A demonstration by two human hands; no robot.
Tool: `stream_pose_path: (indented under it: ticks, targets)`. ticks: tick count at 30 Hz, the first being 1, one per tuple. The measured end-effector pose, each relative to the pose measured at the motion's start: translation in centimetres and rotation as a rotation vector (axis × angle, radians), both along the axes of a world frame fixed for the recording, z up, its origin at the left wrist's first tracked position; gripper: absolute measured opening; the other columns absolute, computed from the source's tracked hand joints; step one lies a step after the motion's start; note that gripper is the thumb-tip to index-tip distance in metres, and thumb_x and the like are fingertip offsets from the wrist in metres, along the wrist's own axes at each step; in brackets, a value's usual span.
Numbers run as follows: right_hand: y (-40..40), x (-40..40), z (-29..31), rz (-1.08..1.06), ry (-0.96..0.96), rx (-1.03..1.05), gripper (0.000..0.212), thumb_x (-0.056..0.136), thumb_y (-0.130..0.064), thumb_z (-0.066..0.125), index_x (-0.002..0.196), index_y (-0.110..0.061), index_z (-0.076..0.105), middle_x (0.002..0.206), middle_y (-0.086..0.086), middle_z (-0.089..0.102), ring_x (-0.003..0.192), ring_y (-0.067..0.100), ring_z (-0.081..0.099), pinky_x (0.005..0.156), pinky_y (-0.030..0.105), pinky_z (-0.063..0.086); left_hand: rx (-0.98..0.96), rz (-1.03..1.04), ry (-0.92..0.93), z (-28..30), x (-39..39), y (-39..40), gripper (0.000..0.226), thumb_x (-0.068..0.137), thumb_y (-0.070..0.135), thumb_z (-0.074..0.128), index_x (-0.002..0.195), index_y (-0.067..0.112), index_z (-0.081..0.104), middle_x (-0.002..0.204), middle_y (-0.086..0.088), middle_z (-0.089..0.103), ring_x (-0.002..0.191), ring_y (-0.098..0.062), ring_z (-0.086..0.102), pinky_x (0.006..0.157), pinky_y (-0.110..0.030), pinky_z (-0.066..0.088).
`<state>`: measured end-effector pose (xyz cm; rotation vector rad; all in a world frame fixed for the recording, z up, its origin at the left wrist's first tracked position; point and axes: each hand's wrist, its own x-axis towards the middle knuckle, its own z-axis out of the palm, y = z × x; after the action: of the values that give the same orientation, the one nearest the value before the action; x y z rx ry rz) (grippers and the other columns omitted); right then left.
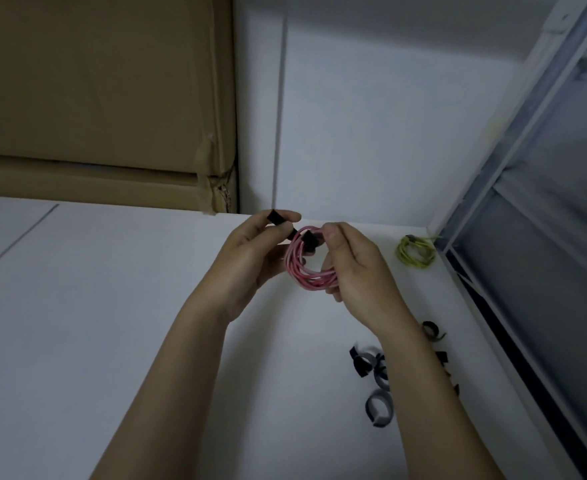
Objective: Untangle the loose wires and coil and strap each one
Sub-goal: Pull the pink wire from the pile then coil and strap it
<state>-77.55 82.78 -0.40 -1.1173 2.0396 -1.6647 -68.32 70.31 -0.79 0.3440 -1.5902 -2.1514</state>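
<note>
Above a white counter (112, 306), two bare hands hold a coil of pink wire (305, 271) up between them, near the middle of the view. The right hand (357, 268) grips the coil from its right side, fingers (337, 296) curled round the lower strands and the thumb (331, 233) pressed at the top. A black strap (307, 242) crosses the top of the coil beside that thumb. The left hand (250, 258) pinches the free end of the strap (278, 218) between thumb and forefinger, drawing it up and to the left, away from the coil. Its other fingers curl behind the coil's left edge.

Farther right, near the corner of the counter, a coil of yellow-green wire (416, 252) lies flat with a dark band at its top; whether that band is a strap is too small to tell.

Closer to the viewer, under and beside the right forearm, several loose straps lie on the counter. One grey strap (379, 407) is rolled into a ring, a black and grey pair (364, 362) lies just beyond it, and another dark strap (432, 330) sits to the right of the arm.

Brown cardboard boxes (94, 98) stand against the wall at the counter's far left. A grey metal frame (527, 202) runs along the counter's right edge.
</note>
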Motion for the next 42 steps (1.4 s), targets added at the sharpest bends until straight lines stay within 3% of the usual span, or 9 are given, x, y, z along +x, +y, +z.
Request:
stream_pose_path:
  ticks: [8, 13, 16, 19, 24, 28, 32, 37, 42]
  targets:
    - [-0.5, -0.2, -0.5, -0.144, 0.066, -0.062, 0.028, 0.101, -0.037, 0.033, 0.084, -0.041, 0.054, 0.060, -0.015, 0.053, 0.055, 0.006, 0.049, 0.056, 0.018, 0.039, 0.060, -0.058, 0.087, 0.4, -0.3, 0.5, 0.036, 0.076, 0.022, 0.065, 0.110, 0.009, 0.065, 0.105, -0.009, 0.072, 0.093, -0.017, 0.069, 0.075, -0.022, 0.054]
    - [-1.1, 0.2, -0.9, -0.150, 0.025, -0.081, 0.027, 0.102, -0.037, 0.032, 0.091, -0.034, 0.056, 0.064, -0.013, 0.057, 0.059, 0.004, 0.053, 0.057, 0.018, 0.043, -0.001, 0.040, 0.138, 0.7, -0.4, 1.0, 0.024, 0.074, 0.017, 0.068, 0.097, 0.021, 0.076, 0.101, -0.006, 0.074, 0.090, -0.016, 0.070, 0.074, -0.022, 0.055]
    - [-0.7, -0.4, -0.7, -0.079, 0.067, -0.064, 0.027, 0.102, -0.031, 0.035, 0.104, -0.038, 0.061, 0.092, -0.016, 0.064, 0.085, -0.003, 0.058, 0.076, 0.012, 0.044, -0.006, 0.115, 0.118, 0.4, -0.6, 0.9, 0.022, 0.082, 0.007, 0.066, 0.100, 0.016, 0.076, 0.097, -0.008, 0.074, 0.085, -0.016, 0.070, 0.075, -0.021, 0.054]
    - [-0.4, -0.6, -0.5, -0.165, 0.270, -0.126, 0.029, 0.099, -0.017, 0.048, 0.113, -0.040, 0.059, 0.115, -0.014, 0.052, 0.107, 0.001, 0.053, 0.085, 0.009, 0.041, -0.070, 0.153, 0.092, 0.2, -0.8, 1.0, 0.024, 0.089, 0.000, 0.061, 0.110, 0.007, 0.071, 0.096, -0.007, 0.075, 0.086, -0.016, 0.071, 0.076, -0.020, 0.054]
    - [-0.1, -0.8, -0.6, -0.171, 0.558, -0.178, 0.022, 0.086, -0.004, 0.057, 0.097, -0.014, 0.072, 0.103, -0.004, 0.059, 0.100, 0.016, 0.057, 0.087, 0.019, 0.045, -0.101, 0.185, 0.089, 0.4, -0.8, 1.1, 0.022, 0.087, 0.000, 0.063, 0.100, 0.014, 0.074, 0.093, -0.001, 0.076, 0.083, -0.014, 0.071, 0.075, -0.019, 0.054]
    - [-0.1, -1.0, -0.7, -0.127, 0.567, -0.183, 0.018, 0.081, -0.013, 0.070, 0.098, -0.015, 0.073, 0.105, -0.006, 0.059, 0.099, 0.017, 0.059, 0.086, 0.023, 0.047, -0.122, 0.185, 0.075, 0.4, -0.6, 0.9, 0.024, 0.088, 0.001, 0.063, 0.097, 0.019, 0.075, 0.094, -0.001, 0.075, 0.087, -0.014, 0.071, 0.074, -0.019, 0.054]
    - [-0.1, -1.0, -0.9, -0.184, 0.744, -0.279, 0.016, 0.081, -0.004, 0.070, 0.094, -0.011, 0.075, 0.117, -0.004, 0.060, 0.108, 0.017, 0.058, 0.089, 0.023, 0.047, -0.097, 0.141, 0.077, 0.5, -0.6, 1.0, 0.024, 0.090, 0.005, 0.062, 0.098, 0.023, 0.076, 0.098, -0.002, 0.075, 0.091, -0.016, 0.071, 0.075, -0.020, 0.054]
    - [-0.2, -1.2, -1.1, -0.215, 0.972, -0.345, 0.022, 0.078, 0.011, 0.070, 0.093, -0.003, 0.075, 0.103, 0.006, 0.071, 0.098, 0.020, 0.064, 0.091, 0.028, 0.049, -0.044, 0.136, 0.071, 0.7, -0.6, 1.1, 0.022, 0.089, 0.006, 0.062, 0.098, 0.021, 0.076, 0.099, -0.007, 0.074, 0.089, -0.019, 0.069, 0.078, -0.022, 0.055]
    - [0.2, -1.0, -0.7, -0.233, 0.957, -0.286, 0.020, 0.082, 0.003, 0.064, 0.096, -0.007, 0.074, 0.105, 0.001, 0.071, 0.105, 0.013, 0.061, 0.092, 0.026, 0.049, 0.078, 0.052, 0.099, 1.3, -0.4, 1.1, 0.023, 0.085, 0.007, 0.062, 0.105, 0.012, 0.072, 0.104, -0.008, 0.074, 0.091, -0.015, 0.071, 0.075, -0.019, 0.054]
